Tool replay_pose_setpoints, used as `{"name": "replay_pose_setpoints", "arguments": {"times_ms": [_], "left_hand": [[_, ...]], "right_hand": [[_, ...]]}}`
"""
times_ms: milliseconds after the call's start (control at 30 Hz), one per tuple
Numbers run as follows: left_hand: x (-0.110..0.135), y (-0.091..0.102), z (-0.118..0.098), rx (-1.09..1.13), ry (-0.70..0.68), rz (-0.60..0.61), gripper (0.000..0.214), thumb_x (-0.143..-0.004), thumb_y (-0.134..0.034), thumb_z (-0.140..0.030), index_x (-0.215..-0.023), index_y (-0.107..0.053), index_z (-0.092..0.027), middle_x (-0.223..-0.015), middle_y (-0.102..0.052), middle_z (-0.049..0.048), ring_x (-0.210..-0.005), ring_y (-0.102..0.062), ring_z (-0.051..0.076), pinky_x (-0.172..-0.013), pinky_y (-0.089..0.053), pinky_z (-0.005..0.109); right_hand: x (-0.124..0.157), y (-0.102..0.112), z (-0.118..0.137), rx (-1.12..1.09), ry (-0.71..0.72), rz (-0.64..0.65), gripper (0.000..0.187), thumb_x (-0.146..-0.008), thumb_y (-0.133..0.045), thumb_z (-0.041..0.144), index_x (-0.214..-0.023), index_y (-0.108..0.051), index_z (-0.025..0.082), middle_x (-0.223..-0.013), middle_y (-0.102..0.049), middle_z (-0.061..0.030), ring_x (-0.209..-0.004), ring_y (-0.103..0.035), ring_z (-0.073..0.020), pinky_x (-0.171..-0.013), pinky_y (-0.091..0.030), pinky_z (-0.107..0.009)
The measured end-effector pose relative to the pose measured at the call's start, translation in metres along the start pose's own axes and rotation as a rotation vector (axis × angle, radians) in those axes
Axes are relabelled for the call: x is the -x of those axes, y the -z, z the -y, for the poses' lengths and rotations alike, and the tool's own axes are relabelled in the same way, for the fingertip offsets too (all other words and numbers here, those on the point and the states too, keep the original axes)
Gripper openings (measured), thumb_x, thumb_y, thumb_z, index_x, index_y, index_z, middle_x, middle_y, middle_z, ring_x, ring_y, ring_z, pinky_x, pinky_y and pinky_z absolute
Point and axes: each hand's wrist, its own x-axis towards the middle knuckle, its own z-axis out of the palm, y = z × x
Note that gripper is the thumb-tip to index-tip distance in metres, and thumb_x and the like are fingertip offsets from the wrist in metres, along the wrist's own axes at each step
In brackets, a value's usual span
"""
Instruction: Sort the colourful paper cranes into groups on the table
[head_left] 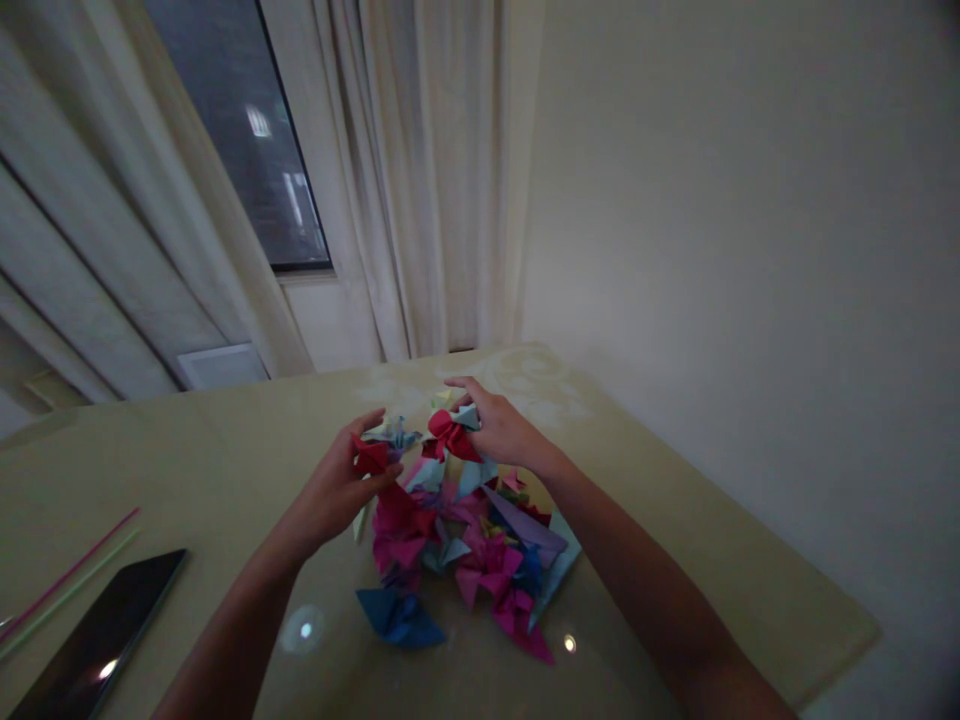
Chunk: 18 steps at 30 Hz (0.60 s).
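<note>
A heap of folded paper flowers (480,545) in pink, red, blue and purple lies on the glossy beige table (225,460). My left hand (337,490) is closed in a pinch on a red paper flower (370,457) at the heap's far left. My right hand (496,425) rests over the heap's far end, its fingers curled on a red and pale blue paper flower (448,435). A dark blue folded piece (397,615) lies at the near edge of the heap.
A dark tablet (105,630) lies at the near left of the table, with a pink straw (75,570) and a green straw (71,592) beside it. Curtains (420,170) and a window (240,130) stand behind the table; a plain wall (750,250) runs along the right.
</note>
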Motion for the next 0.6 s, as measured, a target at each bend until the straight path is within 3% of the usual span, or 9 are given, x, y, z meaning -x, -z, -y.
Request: {"name": "replay_pose_setpoints", "arguments": {"times_ms": [233, 400, 467, 600], "left_hand": [[0.008, 0.016, -0.004, 0.002, -0.010, 0.191, 0.094, -0.080, -0.080, -0.052, -0.159, -0.034, -0.028, -0.160, -0.050, 0.0146, -0.142, -0.055, 0.032, -0.110, -0.054, 0.050], [0.015, 0.017, -0.013, -0.303, -0.127, 0.157, 0.121, -0.070, -0.087, -0.055, -0.167, -0.019, -0.028, -0.172, -0.030, 0.0170, -0.157, -0.032, 0.040, -0.125, -0.036, 0.059], [0.020, 0.014, -0.017, -0.417, -0.139, 0.202, 0.133, -0.065, -0.089, -0.054, -0.169, -0.011, -0.028, -0.174, -0.025, 0.0168, -0.160, -0.024, 0.042, -0.127, -0.028, 0.062], [0.030, -0.008, -0.016, -0.513, -0.114, 0.524, 0.137, -0.057, -0.091, -0.051, -0.169, -0.013, -0.034, -0.177, -0.017, 0.0149, -0.162, -0.014, 0.045, -0.125, -0.031, 0.064]], "right_hand": [[-0.001, 0.005, -0.003, 0.004, 0.021, 0.042, 0.057, -0.088, -0.080, 0.026, -0.141, -0.057, 0.023, -0.113, -0.075, -0.0057, -0.088, -0.069, -0.0160, -0.083, -0.049, -0.029], [0.005, 0.018, -0.006, 0.183, -0.074, 0.165, 0.053, -0.092, -0.077, 0.038, -0.138, -0.061, 0.018, -0.116, -0.075, -0.0114, -0.092, -0.073, -0.0217, -0.083, -0.052, -0.033], [0.007, 0.020, -0.013, 0.316, -0.157, 0.234, 0.061, -0.087, -0.080, 0.049, -0.136, -0.064, 0.016, -0.116, -0.076, -0.0151, -0.098, -0.073, -0.0286, -0.086, -0.053, -0.038], [0.006, 0.009, -0.034, 0.390, -0.204, 0.360, 0.093, -0.071, -0.087, 0.065, -0.145, -0.060, 0.016, -0.137, -0.068, -0.0208, -0.124, -0.065, -0.0397, -0.102, -0.051, -0.047]]}}
